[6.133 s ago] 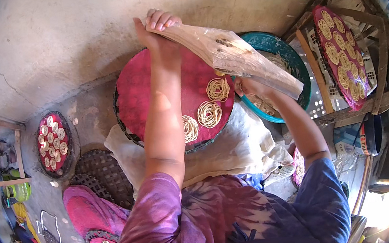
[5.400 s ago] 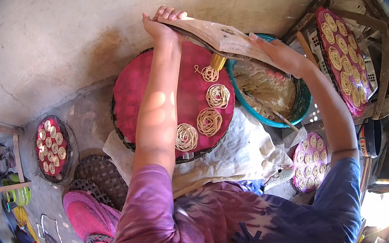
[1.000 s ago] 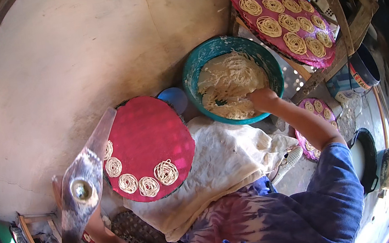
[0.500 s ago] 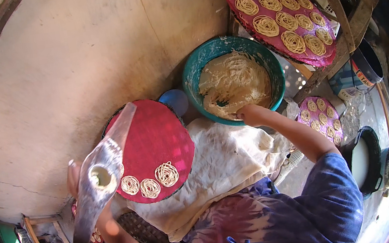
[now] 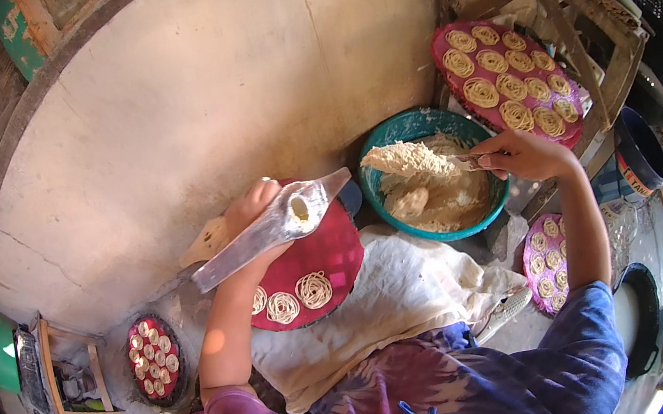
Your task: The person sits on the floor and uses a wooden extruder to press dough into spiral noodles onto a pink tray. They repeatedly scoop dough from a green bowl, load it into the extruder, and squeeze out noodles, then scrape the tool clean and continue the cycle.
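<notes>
From here I see the person's right hand [image 5: 525, 155] pinching a short-handled scoop [image 5: 468, 160] between thumb and fingers, its blade buried under a thick mound of dough [image 5: 408, 158]. The scoop reaches leftward from that grip, over a teal basin [image 5: 467, 232], where more batter [image 5: 451, 205] lies below the mound. The left hand [image 5: 248, 205] is closed around a wooden board [image 5: 265, 236] with a round hole in it; the board hides part of that hold. A pale wooden piece [image 5: 205, 242] sticks out left of the knuckles. Beneath and to the right of the left grip sits a round red tray [image 5: 328, 245], coiled strands [image 5: 314, 290] along its near edge. Beyond the right hand leans another coil-covered tray [image 5: 492, 114].
</notes>
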Demonstrator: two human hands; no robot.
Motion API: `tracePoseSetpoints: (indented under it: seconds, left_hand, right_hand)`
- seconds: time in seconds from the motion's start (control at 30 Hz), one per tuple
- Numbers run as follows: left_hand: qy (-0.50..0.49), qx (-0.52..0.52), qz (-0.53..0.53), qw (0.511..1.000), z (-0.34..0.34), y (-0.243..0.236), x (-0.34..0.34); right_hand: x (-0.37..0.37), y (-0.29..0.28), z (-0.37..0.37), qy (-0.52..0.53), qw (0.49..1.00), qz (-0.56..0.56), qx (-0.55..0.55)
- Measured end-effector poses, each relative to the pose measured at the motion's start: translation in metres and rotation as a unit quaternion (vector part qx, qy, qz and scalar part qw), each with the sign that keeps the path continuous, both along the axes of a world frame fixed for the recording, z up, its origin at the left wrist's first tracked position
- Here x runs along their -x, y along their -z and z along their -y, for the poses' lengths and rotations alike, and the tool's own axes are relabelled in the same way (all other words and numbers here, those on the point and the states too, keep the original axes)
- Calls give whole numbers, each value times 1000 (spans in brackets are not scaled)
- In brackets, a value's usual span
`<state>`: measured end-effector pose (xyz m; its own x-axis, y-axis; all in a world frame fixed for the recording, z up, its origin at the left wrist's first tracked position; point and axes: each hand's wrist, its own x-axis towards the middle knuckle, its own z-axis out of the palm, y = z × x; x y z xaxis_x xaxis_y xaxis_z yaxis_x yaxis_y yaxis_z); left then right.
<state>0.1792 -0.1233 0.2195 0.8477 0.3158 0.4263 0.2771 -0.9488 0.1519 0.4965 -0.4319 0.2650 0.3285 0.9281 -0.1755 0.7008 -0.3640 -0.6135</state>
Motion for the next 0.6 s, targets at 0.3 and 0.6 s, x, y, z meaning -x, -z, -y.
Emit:
tracePoseSetpoints:
  seconds: [0.3, 0.6]
  left_hand:
    - [46, -78, 129, 987, 23, -35, 41]
    - [2, -58, 60, 997, 27, -14, 54]
  right_hand:
    - [5, 214, -20, 23, 910, 347, 227]
    - [-30, 100, 35, -28, 994, -8, 109]
